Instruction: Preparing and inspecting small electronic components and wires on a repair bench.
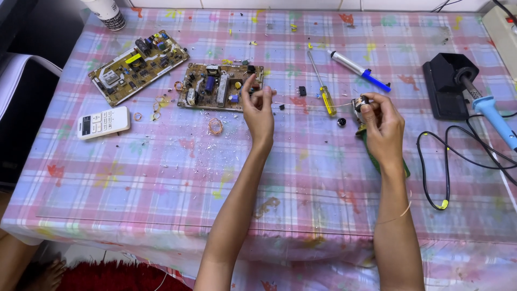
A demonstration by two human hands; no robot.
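Stretching between the two raised hands is a thin strand of wire (318,104), running from the left hand (258,110) across to the right hand (381,125). The left hand's fingertips are pinched together at about 3 o'clock of the palm, nipping the wire's end, with the other fingers loosely curled. The right hand is closed around a small spool-like piece (360,102) at its 11 o'clock, thumb and forefinger tight on it; exactly what that piece is cannot be told. Below this hand a green tool handle (401,171) shows beside the wrist, lying on the checked tablecloth (161,183).

At 12 o'clock of the left hand lies a brown circuit board (221,86), just behind the fingers. A second, yellower circuit board (139,66) sits at 10 o'clock, well apart, with a white remote control (102,122) at 9 o'clock. A small copper wire coil (215,126) lies near the left wrist at 9 o'clock.

Between the hands, a yellow-handled screwdriver (322,86) lies under the strand, and a blue-and-white desoldering pump (358,70) rests at 12 o'clock of the right hand. At 3 o'clock stands a black iron stand (442,86) holding a blue soldering iron (493,116), its black cable (447,167) looping at 4 o'clock.
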